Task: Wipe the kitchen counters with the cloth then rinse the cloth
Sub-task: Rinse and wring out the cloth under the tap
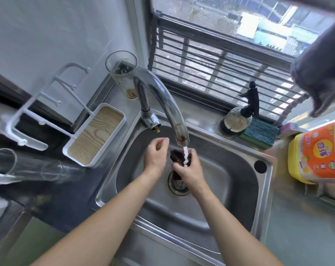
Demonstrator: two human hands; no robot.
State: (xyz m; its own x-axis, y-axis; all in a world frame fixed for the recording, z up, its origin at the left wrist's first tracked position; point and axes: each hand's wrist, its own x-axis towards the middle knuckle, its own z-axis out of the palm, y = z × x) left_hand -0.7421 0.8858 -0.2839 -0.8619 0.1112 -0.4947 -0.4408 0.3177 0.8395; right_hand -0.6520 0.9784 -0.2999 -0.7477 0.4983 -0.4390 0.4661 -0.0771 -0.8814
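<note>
Cloth (179, 158): dark, bunched, held over the sink (230, 181) above the drain (179, 186), under water running from the faucet (166, 104). Right hand (189, 169): grip closed round the cloth. Left hand (156, 156): just beside, fingers loosely curled, holding nothing.

**Little I can read from here**

The only printing I see is on the yellow jug (316, 156) at my right: an orange label with a yellow disc carrying two large characters, too blurred for me to make out. Smaller lines of print and round badges sit below it, also unreadable. Nothing else bears any text.
</note>
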